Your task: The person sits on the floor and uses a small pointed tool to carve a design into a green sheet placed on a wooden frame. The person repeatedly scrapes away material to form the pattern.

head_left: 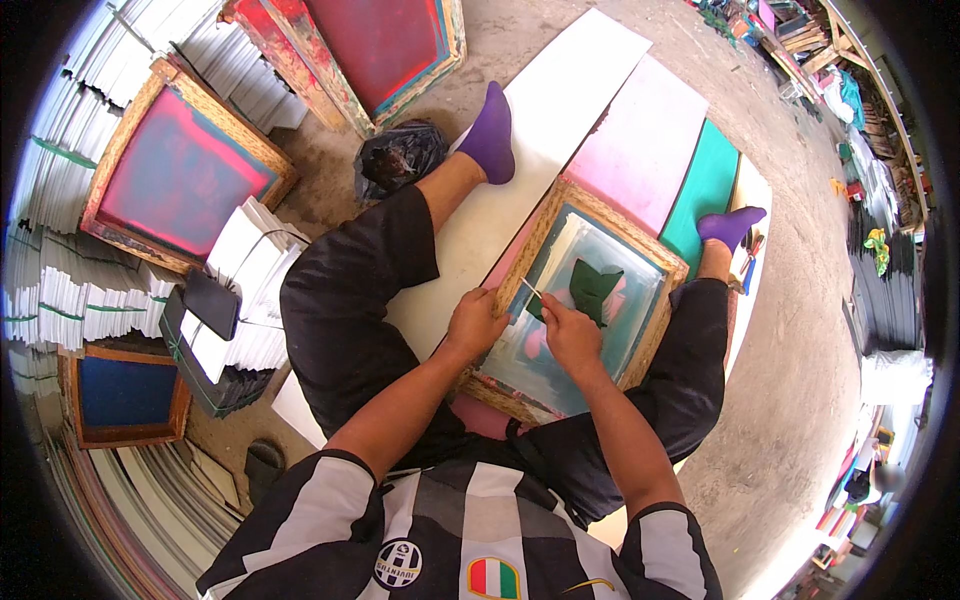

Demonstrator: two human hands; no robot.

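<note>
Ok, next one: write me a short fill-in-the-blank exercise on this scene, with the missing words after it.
1. The left hand is at the ____ (left or right) side of the wooden-framed screen.
2. The right hand holds a slim tool close to a dark ____ (colour) patch.
3. Both socks are ____ (colour).
4. The black plastic bag lies nearer the person's ____ (left or right) foot.

Missing words: left; green; purple; left.

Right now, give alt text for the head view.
A seated person rests the left hand against a wooden-framed screen; the right hand holds a thin white tool beside a dark green patch on the screen. A pink-stained screen stands at left.
</note>
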